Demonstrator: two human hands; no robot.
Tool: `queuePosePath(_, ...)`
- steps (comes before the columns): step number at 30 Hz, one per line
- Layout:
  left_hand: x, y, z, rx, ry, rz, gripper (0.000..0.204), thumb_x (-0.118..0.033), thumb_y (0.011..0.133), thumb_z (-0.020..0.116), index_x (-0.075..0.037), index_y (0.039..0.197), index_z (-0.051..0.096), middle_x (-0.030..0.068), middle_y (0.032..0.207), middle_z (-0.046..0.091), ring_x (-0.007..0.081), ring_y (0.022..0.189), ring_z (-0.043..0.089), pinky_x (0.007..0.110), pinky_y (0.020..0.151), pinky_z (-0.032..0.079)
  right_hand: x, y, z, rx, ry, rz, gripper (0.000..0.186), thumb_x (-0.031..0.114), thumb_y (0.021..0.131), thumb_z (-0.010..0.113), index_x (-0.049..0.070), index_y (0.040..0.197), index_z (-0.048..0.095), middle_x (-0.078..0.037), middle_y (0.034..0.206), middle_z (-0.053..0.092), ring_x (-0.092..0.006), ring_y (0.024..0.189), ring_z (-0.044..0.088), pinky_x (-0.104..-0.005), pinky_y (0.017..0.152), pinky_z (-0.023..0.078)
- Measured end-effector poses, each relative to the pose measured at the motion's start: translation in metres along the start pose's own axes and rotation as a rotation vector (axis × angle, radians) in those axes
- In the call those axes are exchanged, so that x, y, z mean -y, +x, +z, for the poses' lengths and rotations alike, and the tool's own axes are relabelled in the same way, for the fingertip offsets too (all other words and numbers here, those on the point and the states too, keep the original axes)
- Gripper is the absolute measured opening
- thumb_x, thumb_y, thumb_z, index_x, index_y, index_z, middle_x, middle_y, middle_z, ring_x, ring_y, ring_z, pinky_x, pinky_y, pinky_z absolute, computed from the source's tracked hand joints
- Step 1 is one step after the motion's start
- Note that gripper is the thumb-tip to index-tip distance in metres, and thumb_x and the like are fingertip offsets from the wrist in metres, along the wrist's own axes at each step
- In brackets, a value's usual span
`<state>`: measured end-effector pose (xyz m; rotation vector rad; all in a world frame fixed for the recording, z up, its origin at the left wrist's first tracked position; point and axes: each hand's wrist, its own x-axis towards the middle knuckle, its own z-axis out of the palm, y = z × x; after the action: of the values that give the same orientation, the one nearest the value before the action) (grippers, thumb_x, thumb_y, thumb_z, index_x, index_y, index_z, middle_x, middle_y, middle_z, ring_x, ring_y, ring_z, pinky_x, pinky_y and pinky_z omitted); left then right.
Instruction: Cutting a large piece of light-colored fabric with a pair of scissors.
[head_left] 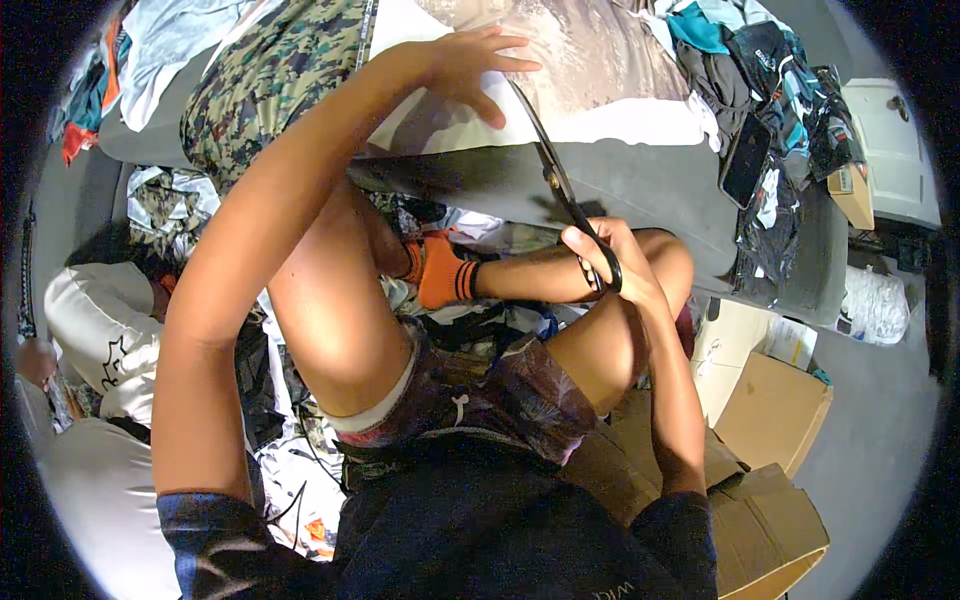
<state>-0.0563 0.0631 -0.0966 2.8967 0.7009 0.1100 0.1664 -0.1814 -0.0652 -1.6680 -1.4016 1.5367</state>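
Observation:
My left hand (478,68) reaches over a grey padded surface (650,180), its fingers spread above white cloth at the edge of a tan-and-brown printed fabric (580,60). Nothing shows in its grip. In my right hand (628,262) is a pair of long dark scissors (551,165), with fingers and thumb at the handles. The blades lie close together and point up and left, their tips at the white border of the fabric, near my left hand. Whether the tips touch the cloth, I cannot tell.
Camouflage cloth (290,100) lies left of the printed fabric. A dark phone (746,162) and piled garments (715,70) are at the right. Open cardboard boxes (775,405) stand lower right. Cloth scraps (295,480) cover the floor around my legs; bulky white cloth (105,320) is at left.

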Motion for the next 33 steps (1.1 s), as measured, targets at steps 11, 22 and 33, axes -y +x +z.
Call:
queuePosePath(11, -0.005, -0.002, -0.007, 0.018, -0.027, 0.002, 0.095, -0.065, 0.062, 0.069, -0.026, 0.142, 0.036, 0.0069, 0.152, 0.022, 0.0366, 0.136, 0.021, 0.047, 0.112, 0.02, -0.004, -0.001, 0.0, 0.003, -0.018, -0.035, 0.043, 0.035, 0.089, 0.062, 0.013, 0.056, 0.045, 0.006, 0.05, 0.037, -0.0038, 0.045, 0.031, -0.0202, 0.04, 0.024)
queuePosePath(22, -0.003, -0.001, -0.005, 0.035, 0.037, -0.027, 0.093, -0.065, 0.063, 0.068, -0.031, 0.142, 0.034, 0.0021, 0.153, 0.021, 0.0313, 0.138, 0.022, 0.046, 0.111, 0.024, 0.004, -0.005, -0.001, 0.01, -0.038, -0.024, 0.044, 0.034, 0.089, 0.061, 0.013, 0.055, 0.043, 0.007, 0.051, 0.035, -0.0038, 0.046, 0.03, -0.0211, 0.041, 0.023)
queuePosePath(33, 0.006, -0.001, 0.005, -0.066, -0.017, -0.018, 0.108, -0.072, 0.059, 0.067, -0.024, 0.146, 0.024, 0.0048, 0.153, 0.02, 0.0309, 0.138, 0.021, 0.046, 0.111, 0.022, -0.011, -0.009, -0.013, 0.146, 0.026, -0.066, 0.043, 0.038, 0.091, 0.057, 0.008, 0.06, 0.051, -0.001, 0.05, 0.049, -0.0082, 0.041, 0.041, -0.0206, 0.04, 0.033)
